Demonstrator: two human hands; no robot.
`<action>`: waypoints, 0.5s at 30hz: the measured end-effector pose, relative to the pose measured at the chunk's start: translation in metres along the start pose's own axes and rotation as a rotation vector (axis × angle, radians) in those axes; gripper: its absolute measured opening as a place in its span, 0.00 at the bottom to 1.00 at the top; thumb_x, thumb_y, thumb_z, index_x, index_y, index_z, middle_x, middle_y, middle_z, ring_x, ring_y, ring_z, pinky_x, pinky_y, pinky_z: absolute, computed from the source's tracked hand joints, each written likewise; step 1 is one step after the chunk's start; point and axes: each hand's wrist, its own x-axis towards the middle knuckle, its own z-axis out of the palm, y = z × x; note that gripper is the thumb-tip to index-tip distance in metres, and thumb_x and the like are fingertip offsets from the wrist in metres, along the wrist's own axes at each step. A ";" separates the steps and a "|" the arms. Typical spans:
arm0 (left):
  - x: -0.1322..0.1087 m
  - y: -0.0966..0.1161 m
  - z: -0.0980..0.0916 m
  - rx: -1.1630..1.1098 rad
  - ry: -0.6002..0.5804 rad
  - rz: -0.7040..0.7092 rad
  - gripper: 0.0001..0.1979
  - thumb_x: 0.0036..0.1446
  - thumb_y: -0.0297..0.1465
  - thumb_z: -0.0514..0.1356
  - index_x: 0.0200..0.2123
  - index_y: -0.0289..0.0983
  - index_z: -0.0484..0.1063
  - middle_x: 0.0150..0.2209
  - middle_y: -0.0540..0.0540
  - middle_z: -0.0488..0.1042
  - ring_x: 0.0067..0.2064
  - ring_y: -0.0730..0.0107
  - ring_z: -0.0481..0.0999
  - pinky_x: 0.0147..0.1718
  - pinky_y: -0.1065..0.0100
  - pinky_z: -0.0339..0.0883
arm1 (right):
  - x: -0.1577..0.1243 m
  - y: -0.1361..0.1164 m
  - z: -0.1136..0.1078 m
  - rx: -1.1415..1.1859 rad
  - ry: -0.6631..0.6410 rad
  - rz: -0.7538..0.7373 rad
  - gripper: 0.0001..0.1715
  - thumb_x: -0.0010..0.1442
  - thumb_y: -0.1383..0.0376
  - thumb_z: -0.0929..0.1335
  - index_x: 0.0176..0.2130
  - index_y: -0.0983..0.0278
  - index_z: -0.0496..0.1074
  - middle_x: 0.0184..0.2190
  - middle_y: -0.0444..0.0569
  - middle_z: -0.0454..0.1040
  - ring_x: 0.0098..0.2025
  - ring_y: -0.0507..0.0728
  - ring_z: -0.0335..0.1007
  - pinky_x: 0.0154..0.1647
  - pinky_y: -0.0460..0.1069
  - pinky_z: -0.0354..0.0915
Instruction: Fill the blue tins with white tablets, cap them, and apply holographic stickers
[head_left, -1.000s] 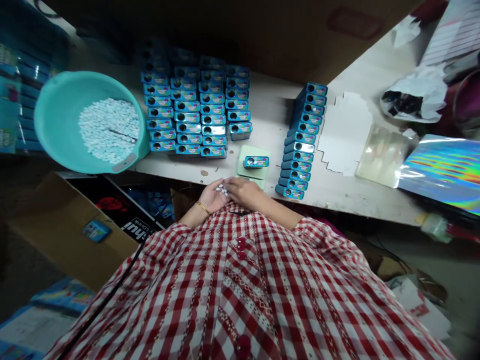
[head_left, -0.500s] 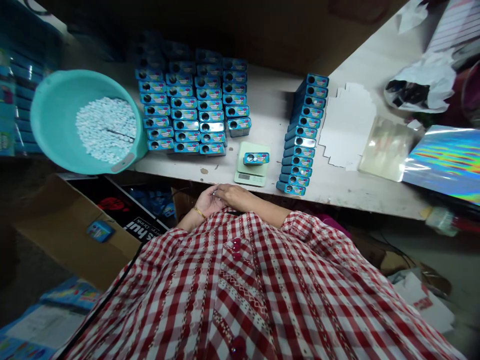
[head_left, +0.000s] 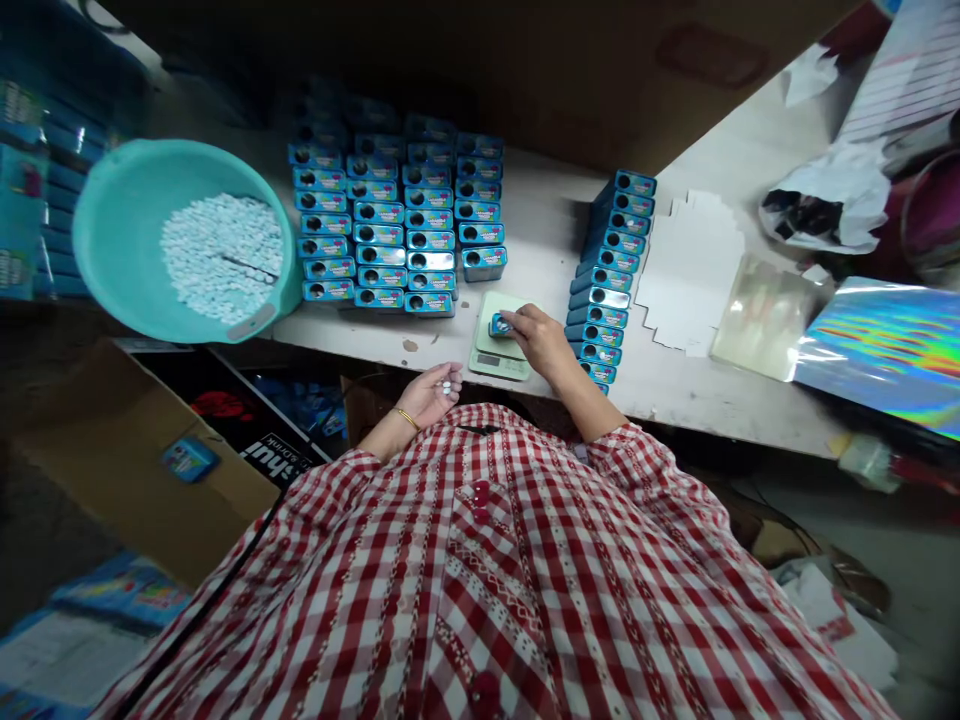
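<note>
Palm up at the table's front edge, my left hand (head_left: 429,396) is cupped with a couple of small white candies (head_left: 447,387) in it. Over the kitchen scale (head_left: 498,367) reaches my right hand (head_left: 538,335), its thumb and fingers pinched at the hole of a blue candy tin (head_left: 496,330). White candies show at that hole; whatever the fingertips pinch is too small to make out. The tin lies on the scale's pale green plate, and the hand covers its right part.
Left stands a turquoise basin (head_left: 94,240) of white candies with a dark stick in it. Rows of blue tins (head_left: 380,235) fill the middle back; another row (head_left: 604,275) stands right. Beyond lie white card sheets (head_left: 686,270). An open cardboard box (head_left: 142,440) is below left.
My hands, together at the table edge before, are now apart. The right has moved up to the tin on the scale; the left has turned open, showing white candies.
</note>
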 end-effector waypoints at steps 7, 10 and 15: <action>0.002 0.000 -0.002 -0.024 0.018 0.001 0.09 0.59 0.24 0.52 0.30 0.28 0.72 0.21 0.47 0.69 0.21 0.80 0.66 0.18 0.79 0.57 | 0.001 0.008 0.004 0.142 0.140 -0.022 0.07 0.59 0.67 0.66 0.35 0.62 0.76 0.34 0.48 0.73 0.37 0.54 0.70 0.40 0.48 0.65; 0.003 0.000 -0.002 -0.031 0.014 0.000 0.08 0.58 0.24 0.54 0.30 0.28 0.72 0.21 0.47 0.69 0.21 0.80 0.65 0.18 0.79 0.56 | 0.003 0.009 0.001 0.215 0.190 -0.073 0.06 0.59 0.66 0.66 0.33 0.62 0.75 0.32 0.47 0.73 0.37 0.54 0.69 0.40 0.48 0.65; 0.003 0.004 -0.006 -0.038 0.031 0.015 0.06 0.57 0.24 0.55 0.31 0.29 0.71 0.21 0.48 0.68 0.20 0.81 0.64 0.17 0.80 0.54 | -0.005 0.024 -0.012 0.206 0.375 0.024 0.09 0.61 0.65 0.64 0.35 0.62 0.74 0.32 0.48 0.73 0.37 0.55 0.69 0.40 0.50 0.64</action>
